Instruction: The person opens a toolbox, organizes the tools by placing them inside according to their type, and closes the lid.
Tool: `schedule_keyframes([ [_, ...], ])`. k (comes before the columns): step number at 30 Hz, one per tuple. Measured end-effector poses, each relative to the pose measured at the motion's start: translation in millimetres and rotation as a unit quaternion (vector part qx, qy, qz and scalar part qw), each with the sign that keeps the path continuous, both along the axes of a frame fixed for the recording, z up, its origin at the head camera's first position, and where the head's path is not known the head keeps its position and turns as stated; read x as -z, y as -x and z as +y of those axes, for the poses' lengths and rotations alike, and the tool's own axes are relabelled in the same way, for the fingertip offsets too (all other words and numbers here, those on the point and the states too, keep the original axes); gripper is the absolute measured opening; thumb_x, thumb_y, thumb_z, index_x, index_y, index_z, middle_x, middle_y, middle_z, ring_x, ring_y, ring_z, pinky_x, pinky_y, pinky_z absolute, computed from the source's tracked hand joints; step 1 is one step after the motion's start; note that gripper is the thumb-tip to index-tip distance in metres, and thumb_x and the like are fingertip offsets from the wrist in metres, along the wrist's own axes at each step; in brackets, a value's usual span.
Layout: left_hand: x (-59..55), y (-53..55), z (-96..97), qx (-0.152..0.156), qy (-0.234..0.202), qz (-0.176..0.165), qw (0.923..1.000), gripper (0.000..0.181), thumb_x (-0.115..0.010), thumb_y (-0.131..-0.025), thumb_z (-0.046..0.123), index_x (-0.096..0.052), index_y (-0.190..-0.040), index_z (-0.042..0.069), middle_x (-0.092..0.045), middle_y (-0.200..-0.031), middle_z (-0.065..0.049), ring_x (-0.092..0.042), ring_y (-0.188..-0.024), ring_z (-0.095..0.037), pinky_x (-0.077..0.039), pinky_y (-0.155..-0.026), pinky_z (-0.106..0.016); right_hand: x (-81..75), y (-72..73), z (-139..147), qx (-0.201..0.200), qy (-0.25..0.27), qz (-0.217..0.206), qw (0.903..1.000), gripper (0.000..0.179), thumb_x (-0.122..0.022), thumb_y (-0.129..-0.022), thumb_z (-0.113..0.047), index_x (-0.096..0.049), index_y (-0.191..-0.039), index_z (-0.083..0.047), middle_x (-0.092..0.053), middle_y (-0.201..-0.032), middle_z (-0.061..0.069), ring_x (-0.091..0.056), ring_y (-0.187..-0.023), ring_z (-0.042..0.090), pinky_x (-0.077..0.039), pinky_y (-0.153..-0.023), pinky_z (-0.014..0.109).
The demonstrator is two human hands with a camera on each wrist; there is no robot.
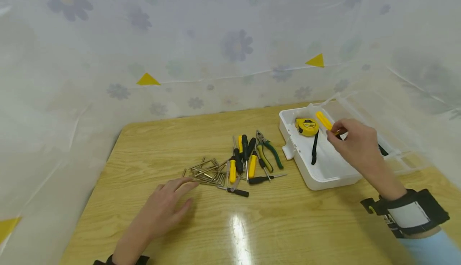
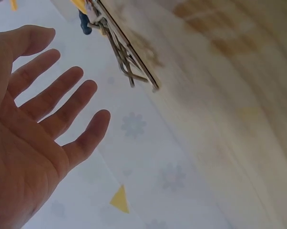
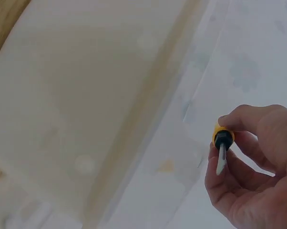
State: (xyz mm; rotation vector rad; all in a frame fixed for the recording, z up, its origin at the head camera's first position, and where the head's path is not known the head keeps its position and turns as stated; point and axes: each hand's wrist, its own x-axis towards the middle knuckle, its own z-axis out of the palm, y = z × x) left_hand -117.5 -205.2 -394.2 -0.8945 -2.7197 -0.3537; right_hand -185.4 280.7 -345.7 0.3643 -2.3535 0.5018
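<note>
Over the white toolbox (image 1: 312, 180), my right hand (image 1: 360, 147) pinches a yellow screwdriver (image 1: 323, 120) between thumb and fingers. In the right wrist view, the screwdriver's black collar and flat metal tip (image 3: 221, 162) point out of the grip. A yellow tape measure (image 1: 307, 127) with a black strap (image 1: 315, 149) lies inside the box, left of that hand. My left hand (image 1: 162, 207) is low over the table, fingers spread and loosely extended, holding nothing. Its fingertips are right at the near edge of a pile of brass-coloured hex keys (image 1: 212, 173).
Several yellow and black screwdrivers (image 1: 253, 165) are heaped mid-table, beside green-handled pliers (image 1: 268, 153). The toolbox's clear lid (image 1: 381, 113) is hinged back to the right. A dark item (image 1: 383, 150) shows past the right hand. Flowered sheeting (image 1: 230, 53) hangs behind the wooden table (image 1: 201, 233).
</note>
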Motion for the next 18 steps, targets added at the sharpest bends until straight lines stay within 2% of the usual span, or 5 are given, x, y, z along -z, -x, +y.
schedule_keyframes([
  [4, -1.4, 3.9, 12.4, 0.018, 0.011, -0.003, 0.9998, 0.044, -0.076, -0.092, 0.022, -0.066, -0.135, 0.02, -0.066, -0.137, -0.006, -0.066, -0.121, -0.027, -0.057, -0.089, -0.053, -1.2, 5.0, 22, 0.045, -0.028, -0.03, 0.9982, 0.012, -0.08, -0.078, 0.004, -0.068, -0.08, 0.003, -0.071, -0.074, 0.022, -0.062, -0.06, 0.032, -0.039, -0.051, 0.028],
  [6, -2.1, 5.9, 19.1, 0.033, 0.021, -0.005, 0.9992, 0.044, -0.075, -0.093, 0.023, -0.066, -0.135, 0.021, -0.066, -0.137, -0.005, -0.065, -0.122, -0.026, -0.057, -0.09, -0.053, 1.2, 6.2, 31, 0.06, -0.036, -0.053, 0.9962, 0.012, -0.079, -0.079, 0.004, -0.067, -0.08, 0.005, -0.069, -0.073, 0.024, -0.059, -0.06, 0.034, -0.036, -0.051, 0.03],
  [12, -0.9, 7.8, 39.7, 0.092, 0.043, 0.0, 0.9948, 0.044, -0.075, -0.092, 0.024, -0.066, -0.135, 0.02, -0.066, -0.135, -0.004, -0.065, -0.122, -0.024, -0.056, -0.093, -0.05, 12.1, 5.4, 47, 0.071, -0.07, -0.088, 0.9911, 0.014, -0.076, -0.079, 0.007, -0.063, -0.081, 0.008, -0.061, -0.069, 0.025, -0.049, -0.054, 0.029, -0.04, -0.046, 0.037],
  [18, -0.1, 7.8, 56.1, 0.117, 0.062, -0.006, 0.9912, 0.046, -0.072, -0.094, 0.027, -0.063, -0.139, 0.022, -0.065, -0.138, -0.006, -0.064, -0.124, -0.025, -0.055, -0.099, -0.053, 14.4, 3.2, 50, 0.08, -0.115, -0.086, 0.9865, 0.01, -0.071, -0.083, 0.009, -0.062, -0.085, 0.013, -0.057, -0.071, 0.026, -0.049, -0.049, 0.031, -0.046, -0.044, 0.05],
])
